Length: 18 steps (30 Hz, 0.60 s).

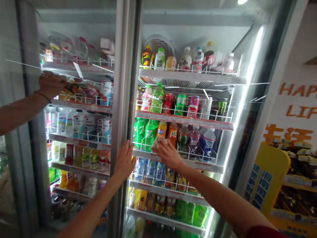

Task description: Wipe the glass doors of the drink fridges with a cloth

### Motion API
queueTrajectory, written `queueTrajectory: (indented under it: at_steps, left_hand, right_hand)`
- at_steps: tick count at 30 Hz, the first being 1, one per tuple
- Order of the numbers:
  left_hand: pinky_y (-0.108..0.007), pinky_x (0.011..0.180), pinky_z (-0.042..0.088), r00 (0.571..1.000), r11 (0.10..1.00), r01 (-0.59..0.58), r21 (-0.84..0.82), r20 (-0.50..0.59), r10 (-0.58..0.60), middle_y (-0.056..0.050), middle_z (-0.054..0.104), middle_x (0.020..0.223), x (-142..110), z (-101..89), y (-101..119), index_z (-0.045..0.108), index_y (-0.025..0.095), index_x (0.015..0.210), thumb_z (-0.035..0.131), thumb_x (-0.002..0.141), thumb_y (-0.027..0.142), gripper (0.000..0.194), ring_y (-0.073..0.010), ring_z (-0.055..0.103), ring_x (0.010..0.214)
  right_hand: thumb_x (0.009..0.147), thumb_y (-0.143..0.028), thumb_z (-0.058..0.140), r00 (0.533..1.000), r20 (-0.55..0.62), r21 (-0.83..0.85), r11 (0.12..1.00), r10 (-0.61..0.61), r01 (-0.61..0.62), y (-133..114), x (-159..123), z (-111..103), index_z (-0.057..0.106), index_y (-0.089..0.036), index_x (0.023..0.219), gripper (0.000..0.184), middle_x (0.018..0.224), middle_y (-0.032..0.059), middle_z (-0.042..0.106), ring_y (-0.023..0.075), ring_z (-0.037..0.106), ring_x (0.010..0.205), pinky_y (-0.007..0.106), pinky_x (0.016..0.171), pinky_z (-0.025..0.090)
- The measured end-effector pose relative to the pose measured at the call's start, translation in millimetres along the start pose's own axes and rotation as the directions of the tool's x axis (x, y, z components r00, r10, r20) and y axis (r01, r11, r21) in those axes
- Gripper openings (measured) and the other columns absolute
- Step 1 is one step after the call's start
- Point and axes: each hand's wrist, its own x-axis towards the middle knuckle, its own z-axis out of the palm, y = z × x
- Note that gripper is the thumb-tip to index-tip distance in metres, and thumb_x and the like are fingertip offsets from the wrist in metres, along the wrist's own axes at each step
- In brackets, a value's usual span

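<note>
My left hand point(124, 161) lies with fingers stretched against the metal frame point(123, 109) of the cooler's right glass door, near its edge. My right hand point(169, 152) reaches to the glass of that door. Under its fingers is a crumpled pale cloth point(157, 142), pressed against the pane; part of it is hidden by the hand. Behind the glass, level with this hand, stand an orange soda bottle point(162, 127) and green soda bottles point(150, 132).
Another person's hand point(51, 84), with a dark wristband, is raised at the left door. Wire shelves point(193, 78) hold many bottles and cans. To the right stand a yellow display rack point(271, 165) and a wall with orange lettering point(300, 87).
</note>
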Motion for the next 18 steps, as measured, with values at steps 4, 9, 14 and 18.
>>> queueTrajectory:
  at_steps: [4, 9, 14, 18]
  left_hand:
    - [-0.049, 0.107, 0.028, 1.000, 1.000, -0.003, 0.012, -0.015, 0.004, -0.016, 0.020, 0.148, 3.0, -7.3, -14.5, 0.022, 0.014, 0.140, 0.039, 0.085, 0.021, 0.058, -0.0291, 0.021, 0.136]
    - [-0.049, 0.107, 0.028, 0.994, 0.997, -0.051, -0.056, -0.099, 0.046, -0.013, 0.016, 0.150, 16.9, -14.7, -21.4, 0.014, 0.019, 0.143, 0.042, 0.085, 0.023, 0.064, -0.0290, 0.023, 0.136]
    - [-0.048, 0.108, 0.028, 0.982, 0.991, -0.095, -0.091, -0.170, 0.079, -0.013, 0.021, 0.148, 25.2, -17.2, -26.8, 0.017, 0.018, 0.142, 0.044, 0.085, 0.027, 0.064, -0.0288, 0.026, 0.134]
    - [-0.047, 0.107, 0.030, 0.973, 0.985, -0.138, -0.106, -0.198, 0.115, -0.013, 0.021, 0.148, 38.2, -15.0, -23.2, 0.018, 0.018, 0.142, 0.043, 0.087, 0.029, 0.061, -0.0283, 0.027, 0.134]
  right_hand:
    - [0.088, -0.022, 0.042, 0.992, 0.045, 0.021, 0.993, -0.116, 0.115, -13.5, 40.9, 6.2, 0.042, -0.026, 0.129, 0.041, 0.142, 0.0052, 0.036, 0.0256, 0.021, 0.137, 0.045, 0.109, 0.025]
    - [0.090, -0.020, 0.036, 0.954, -0.035, -0.048, 0.953, 0.299, -0.300, 18.7, 137.9, -18.2, 0.031, -0.025, 0.137, 0.047, 0.146, 0.0085, 0.028, 0.0299, 0.015, 0.138, 0.056, 0.110, 0.014]
    - [0.091, -0.026, 0.030, 0.995, 0.063, -0.066, 0.995, -0.075, 0.079, -33.0, 107.8, 2.7, 0.042, -0.028, 0.130, 0.040, 0.140, -0.0045, 0.040, 0.0179, 0.022, 0.137, 0.039, 0.114, 0.020]
    - [0.093, -0.023, 0.024, 0.989, 0.068, -0.107, 0.984, -0.135, 0.141, -13.6, 101.1, -7.2, 0.043, -0.030, 0.129, 0.042, 0.141, -0.0059, 0.039, 0.0165, 0.019, 0.137, 0.038, 0.113, 0.018]
